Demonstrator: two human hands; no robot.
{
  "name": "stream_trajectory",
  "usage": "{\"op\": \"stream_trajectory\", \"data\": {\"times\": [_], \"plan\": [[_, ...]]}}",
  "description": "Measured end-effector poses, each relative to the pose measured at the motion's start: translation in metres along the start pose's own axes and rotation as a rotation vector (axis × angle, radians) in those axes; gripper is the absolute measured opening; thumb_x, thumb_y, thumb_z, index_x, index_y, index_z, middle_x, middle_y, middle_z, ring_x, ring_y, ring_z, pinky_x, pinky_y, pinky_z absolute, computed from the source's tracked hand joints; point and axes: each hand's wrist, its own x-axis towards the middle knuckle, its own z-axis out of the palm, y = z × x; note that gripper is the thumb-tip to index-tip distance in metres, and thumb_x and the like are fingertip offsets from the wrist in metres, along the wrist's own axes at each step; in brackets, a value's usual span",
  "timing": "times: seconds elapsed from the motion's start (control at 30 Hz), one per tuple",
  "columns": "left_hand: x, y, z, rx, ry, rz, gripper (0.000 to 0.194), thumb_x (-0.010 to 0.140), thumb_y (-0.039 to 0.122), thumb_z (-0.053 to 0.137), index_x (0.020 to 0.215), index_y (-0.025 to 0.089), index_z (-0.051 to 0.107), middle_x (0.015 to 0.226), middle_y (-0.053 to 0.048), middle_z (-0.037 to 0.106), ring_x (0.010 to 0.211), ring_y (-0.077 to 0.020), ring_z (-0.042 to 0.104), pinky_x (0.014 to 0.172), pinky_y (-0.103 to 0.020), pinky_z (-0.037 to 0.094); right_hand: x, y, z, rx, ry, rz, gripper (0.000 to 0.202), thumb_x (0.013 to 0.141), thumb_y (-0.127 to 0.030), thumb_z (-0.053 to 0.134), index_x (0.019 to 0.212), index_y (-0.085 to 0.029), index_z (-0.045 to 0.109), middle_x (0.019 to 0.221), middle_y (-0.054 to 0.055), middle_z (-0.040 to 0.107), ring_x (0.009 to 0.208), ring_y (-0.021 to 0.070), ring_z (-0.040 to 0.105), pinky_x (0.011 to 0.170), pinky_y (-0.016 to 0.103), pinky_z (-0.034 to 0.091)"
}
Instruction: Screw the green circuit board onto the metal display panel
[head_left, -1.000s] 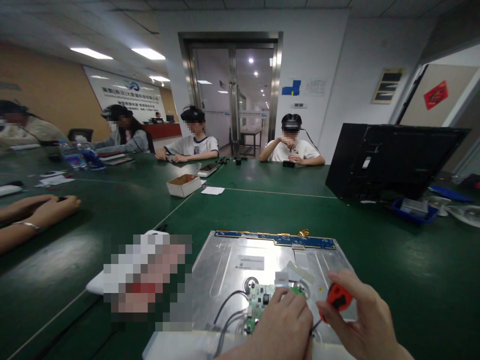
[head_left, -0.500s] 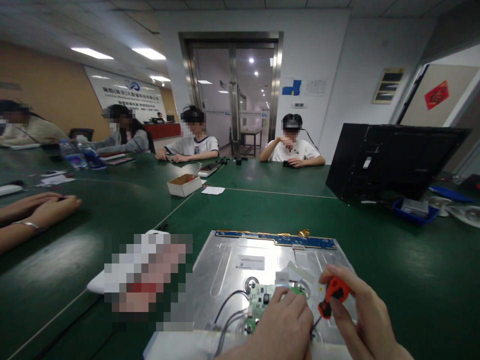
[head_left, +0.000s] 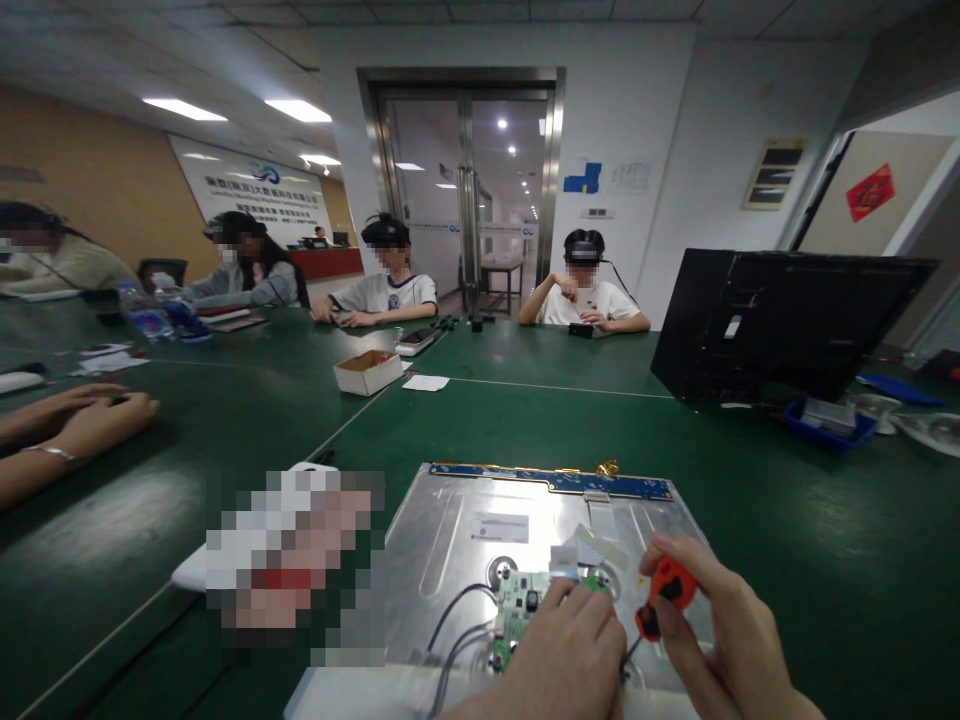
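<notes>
A silver metal panel lies before me, with a blue circuit strip along its far edge. On it sits a green circuit board, partly covered by my left hand, whose fingers are bent down over the board's right part; what they hold, if anything, is hidden. Between the thumb and fingers of my right hand is an orange and black screwdriver. Its shaft slants down to the left, close to my left fingers. Dark cables run from the board's left side.
A blurred-out white and pink item lies left of the panel. Beyond are a small open box, a black monitor and a blue tray. Another person's hands rest at the left; several people sit around the green table.
The screwdriver has turned slightly in my right hand, and my fingers on it have shifted a little. My left hand stays almost still. The person opposite has moved a hand.
</notes>
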Motion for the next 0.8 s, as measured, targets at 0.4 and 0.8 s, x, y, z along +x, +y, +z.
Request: {"op": "stream_trajectory", "data": {"times": [0.4, 0.8], "plan": [[-0.001, 0.0, 0.001, 0.014, -0.026, 0.001, 0.019, 0.089, 0.031, 0.067, 0.086, 0.015, 0.056, 0.085, -0.003, 0.061, 0.078, -0.0204, 0.055, 0.07, -0.035, 0.039, 0.011, -0.008, 0.004, -0.083, 0.104, -0.035, 0.042, 0.09, -0.018, 0.051, 0.132, -0.022, 0.05, 0.092, 0.006, 0.073, 0.074, 0.0196, 0.072, 0.06, 0.029, 0.059], [0.0, 0.001, -0.001, -0.021, -0.055, -0.013, 0.019, 0.087, 0.03, 0.068, 0.087, 0.015, 0.056, 0.084, -0.004, 0.061, 0.077, -0.0212, 0.054, 0.07, -0.034, 0.039, 0.007, -0.009, -0.001, -0.078, 0.059, -0.008, 0.031, 0.094, -0.028, 0.05, 0.124, -0.02, 0.053, 0.092, 0.007, 0.072, 0.075, 0.0191, 0.072, 0.063, 0.028, 0.059]]}}
